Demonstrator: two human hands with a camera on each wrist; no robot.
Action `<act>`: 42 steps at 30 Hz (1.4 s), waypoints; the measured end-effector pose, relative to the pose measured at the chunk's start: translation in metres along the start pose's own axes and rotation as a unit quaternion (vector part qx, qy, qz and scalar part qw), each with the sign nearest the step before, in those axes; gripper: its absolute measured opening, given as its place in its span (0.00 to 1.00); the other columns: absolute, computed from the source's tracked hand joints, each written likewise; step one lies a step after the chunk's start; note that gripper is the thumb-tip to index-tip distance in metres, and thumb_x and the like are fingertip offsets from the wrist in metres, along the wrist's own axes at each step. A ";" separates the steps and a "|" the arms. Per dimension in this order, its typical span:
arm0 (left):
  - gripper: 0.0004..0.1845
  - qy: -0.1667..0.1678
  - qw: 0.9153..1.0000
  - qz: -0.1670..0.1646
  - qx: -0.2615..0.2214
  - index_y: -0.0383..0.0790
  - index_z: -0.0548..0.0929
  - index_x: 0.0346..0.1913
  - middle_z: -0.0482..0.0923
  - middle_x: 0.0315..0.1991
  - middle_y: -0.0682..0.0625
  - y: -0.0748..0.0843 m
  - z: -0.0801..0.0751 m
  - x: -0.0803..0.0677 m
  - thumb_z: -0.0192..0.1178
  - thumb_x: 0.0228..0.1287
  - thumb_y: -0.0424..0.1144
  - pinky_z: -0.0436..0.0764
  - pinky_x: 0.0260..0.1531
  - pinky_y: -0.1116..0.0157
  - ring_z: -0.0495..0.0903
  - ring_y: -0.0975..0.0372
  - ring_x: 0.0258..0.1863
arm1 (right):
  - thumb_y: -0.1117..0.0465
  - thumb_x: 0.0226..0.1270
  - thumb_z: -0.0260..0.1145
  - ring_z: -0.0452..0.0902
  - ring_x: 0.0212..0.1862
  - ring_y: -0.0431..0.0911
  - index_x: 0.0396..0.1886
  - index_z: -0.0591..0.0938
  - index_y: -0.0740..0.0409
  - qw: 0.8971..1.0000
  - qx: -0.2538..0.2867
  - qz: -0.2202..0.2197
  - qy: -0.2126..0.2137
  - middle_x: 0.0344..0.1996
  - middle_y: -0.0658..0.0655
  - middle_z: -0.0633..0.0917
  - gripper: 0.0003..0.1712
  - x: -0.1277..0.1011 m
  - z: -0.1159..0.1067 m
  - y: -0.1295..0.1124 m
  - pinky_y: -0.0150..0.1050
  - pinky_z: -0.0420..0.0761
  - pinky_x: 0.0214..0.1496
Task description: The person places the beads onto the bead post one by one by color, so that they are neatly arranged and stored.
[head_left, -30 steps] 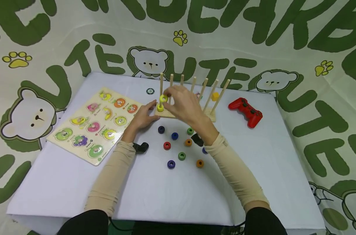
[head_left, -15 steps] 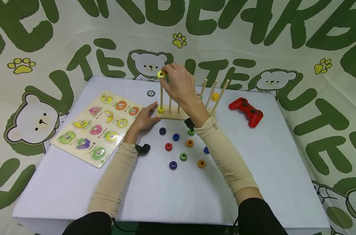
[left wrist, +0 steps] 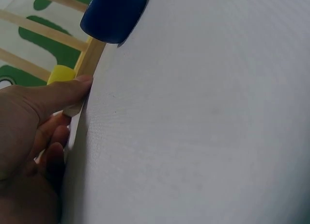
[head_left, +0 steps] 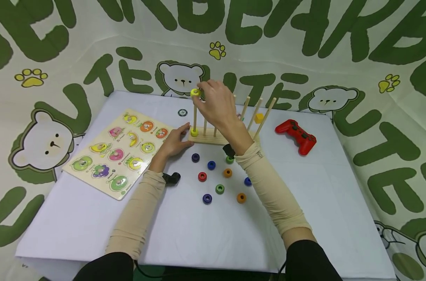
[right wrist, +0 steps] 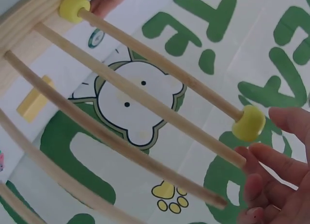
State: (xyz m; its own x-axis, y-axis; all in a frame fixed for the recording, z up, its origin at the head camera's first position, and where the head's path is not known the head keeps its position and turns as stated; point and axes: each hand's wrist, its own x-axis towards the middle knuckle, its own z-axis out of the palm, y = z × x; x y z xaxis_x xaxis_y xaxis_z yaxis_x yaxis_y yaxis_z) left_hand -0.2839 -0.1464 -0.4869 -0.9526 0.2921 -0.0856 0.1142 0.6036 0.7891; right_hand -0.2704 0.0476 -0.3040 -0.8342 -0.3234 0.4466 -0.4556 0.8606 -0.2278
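On the white table [head_left: 304, 195], largest to smallest: fruit puzzle board [head_left: 121, 150] at 9 o'clock, wooden peg rack [head_left: 220, 134] at 12, red game controller [head_left: 296, 134] at 2, loose rings at centre. Left hand [head_left: 174, 142] presses flat, fingers straight, against the rack base. Right hand [head_left: 216, 103] has risen from low on the rack; its fingers look parted beside the yellow ring [head_left: 195, 92], now threaded on the leftmost peg's tip, likely just let go. Another yellow ring [head_left: 194, 132] sits at that peg's foot.
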 end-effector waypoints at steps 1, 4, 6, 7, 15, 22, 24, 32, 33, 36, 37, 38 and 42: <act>0.47 0.001 1.000 0.001 0.001 0.42 0.55 0.87 0.64 0.82 0.39 0.000 0.000 0.000 0.70 0.72 0.38 0.62 0.82 0.46 0.67 0.42 0.79 | 0.51 0.79 0.67 0.84 0.54 0.54 0.64 0.86 0.58 1.000 -0.001 -0.003 0.006 0.58 0.58 0.89 0.22 -0.002 -0.002 0.001 0.44 0.86 0.53; 0.48 0.002 1.000 0.010 0.002 0.40 0.56 0.86 0.64 0.82 0.38 -0.001 -0.001 0.001 0.71 0.71 0.38 0.62 0.82 0.47 0.67 0.42 0.79 | 0.51 0.79 0.67 0.83 0.57 0.55 0.64 0.86 0.58 1.000 -0.001 -0.003 0.024 0.60 0.59 0.88 0.22 -0.009 -0.007 0.006 0.46 0.84 0.56; 0.48 0.003 1.000 0.016 0.002 0.39 0.56 0.86 0.64 0.82 0.38 -0.002 0.000 0.002 0.71 0.71 0.37 0.62 0.82 0.47 0.68 0.42 0.78 | 0.52 0.79 0.67 0.82 0.53 0.56 0.63 0.87 0.58 1.000 0.002 -0.005 0.031 0.58 0.59 0.88 0.21 -0.012 -0.008 0.009 0.46 0.84 0.52; 0.47 0.004 1.000 0.019 0.001 0.39 0.56 0.86 0.65 0.81 0.37 -0.003 0.000 0.002 0.71 0.71 0.37 0.63 0.82 0.48 0.68 0.42 0.78 | 0.53 0.80 0.67 0.82 0.52 0.56 0.63 0.87 0.58 1.000 0.003 -0.006 0.029 0.58 0.59 0.88 0.20 -0.013 -0.007 0.010 0.46 0.83 0.50; 0.47 0.004 1.000 0.021 -0.002 0.39 0.57 0.86 0.67 0.80 0.36 -0.007 0.003 0.002 0.71 0.71 0.37 0.64 0.81 0.48 0.69 0.42 0.77 | 0.55 0.83 0.63 0.81 0.52 0.55 0.63 0.88 0.58 0.999 0.009 -0.033 -0.015 0.56 0.59 0.87 0.18 -0.006 0.009 0.007 0.47 0.82 0.52; 0.47 0.015 1.000 0.026 -0.003 0.37 0.57 0.85 0.67 0.80 0.35 -0.003 0.000 -0.001 0.71 0.70 0.36 0.63 0.82 0.48 0.69 0.42 0.77 | 0.57 0.80 0.67 0.81 0.53 0.56 0.61 0.88 0.59 0.998 0.037 -0.042 0.037 0.57 0.60 0.86 0.17 -0.020 -0.005 0.018 0.48 0.81 0.53; 0.47 0.011 1.000 0.026 0.000 0.37 0.57 0.86 0.66 0.80 0.35 -0.002 0.000 -0.001 0.71 0.70 0.36 0.61 0.82 0.47 0.68 0.42 0.77 | 0.59 0.78 0.68 0.83 0.50 0.56 0.59 0.88 0.61 0.997 0.052 -0.041 0.046 0.55 0.60 0.87 0.16 -0.034 -0.012 0.030 0.48 0.83 0.49; 0.46 0.007 1.000 0.020 0.009 0.39 0.56 0.86 0.67 0.80 0.36 -0.005 -0.002 0.002 0.70 0.72 0.37 0.59 0.83 0.46 0.67 0.43 0.78 | 0.55 0.75 0.70 0.86 0.44 0.57 0.60 0.86 0.63 0.968 -0.007 0.084 -0.236 0.48 0.63 0.90 0.21 -0.119 -0.018 0.092 0.54 0.87 0.45; 0.46 0.007 1.000 0.019 0.009 0.39 0.56 0.86 0.66 0.80 0.36 -0.006 -0.002 0.002 0.69 0.72 0.37 0.59 0.83 0.46 0.67 0.43 0.78 | 0.54 0.75 0.71 0.86 0.47 0.57 0.62 0.85 0.63 0.956 -0.019 0.094 -0.277 0.48 0.63 0.90 0.23 -0.128 -0.014 0.100 0.55 0.87 0.49; 0.46 0.007 1.000 0.020 0.009 0.38 0.56 0.86 0.66 0.80 0.36 -0.007 -0.004 0.002 0.69 0.72 0.37 0.58 0.83 0.46 0.66 0.43 0.79 | 0.52 0.72 0.74 0.85 0.48 0.55 0.63 0.84 0.62 0.929 -0.029 0.113 -0.350 0.45 0.61 0.89 0.27 -0.151 0.001 0.117 0.55 0.86 0.52; 0.46 0.007 1.000 0.020 0.008 0.38 0.56 0.86 0.66 0.80 0.36 -0.007 -0.004 0.002 0.69 0.72 0.37 0.58 0.83 0.46 0.66 0.43 0.79 | 0.53 0.71 0.74 0.84 0.46 0.54 0.62 0.84 0.62 0.926 -0.027 0.117 -0.359 0.43 0.59 0.89 0.26 -0.157 0.005 0.120 0.54 0.85 0.51; 0.46 0.006 1.000 0.019 0.007 0.38 0.56 0.86 0.65 0.81 0.36 -0.007 -0.004 0.002 0.69 0.72 0.37 0.57 0.84 0.46 0.66 0.43 0.79 | 0.53 0.71 0.74 0.83 0.45 0.53 0.61 0.84 0.61 0.924 -0.023 0.120 -0.362 0.42 0.58 0.88 0.24 -0.162 0.009 0.123 0.53 0.85 0.49; 0.46 0.004 1.000 0.021 0.000 0.37 0.55 0.86 0.65 0.81 0.36 -0.005 0.001 0.002 0.69 0.72 0.36 0.57 0.84 0.47 0.65 0.43 0.79 | 0.57 0.70 0.74 0.81 0.41 0.52 0.54 0.86 0.59 0.931 -0.017 0.112 -0.348 0.38 0.57 0.87 0.16 -0.171 0.015 0.127 0.51 0.84 0.44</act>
State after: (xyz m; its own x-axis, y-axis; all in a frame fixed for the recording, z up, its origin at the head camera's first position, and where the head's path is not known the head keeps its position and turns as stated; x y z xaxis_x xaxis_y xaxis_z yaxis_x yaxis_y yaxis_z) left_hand -0.2865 -0.1479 -0.4912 -0.9491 0.3113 -0.0485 0.1531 0.5904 0.7924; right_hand -0.1904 0.2061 -0.4221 -0.9114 -0.3012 -0.2805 -0.2461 0.9451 -0.2152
